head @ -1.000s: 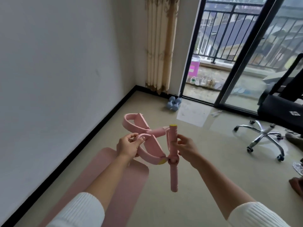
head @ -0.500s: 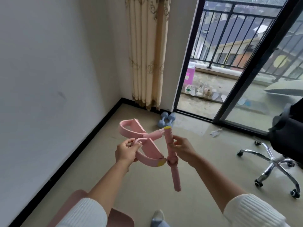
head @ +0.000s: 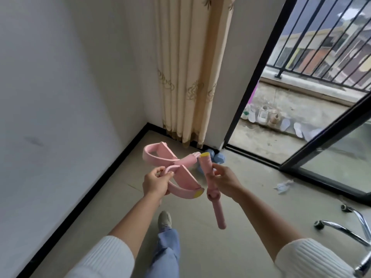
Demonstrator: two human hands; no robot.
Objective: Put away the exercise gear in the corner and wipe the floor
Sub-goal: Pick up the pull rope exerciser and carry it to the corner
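Head view, frame centre: left hand pinches pink pedal puller loop; right hand grips its handle bar; blue dumbbells, seemingly, behind.

Person has walked toward the corner. The curtain and blue dumbbells now look much nearer. The dumbbells sit right behind the pink pull trainer, partly hidden by it. The pink mat seen at lower left a second ago is out of frame. A shoe and jeans leg have come into view under the trainer. The office chair has slid to the right edge, with only its chrome base showing. The crumpled paper is closer. The trainer's handle bar was upright and is now tilted, top left, bottom right.
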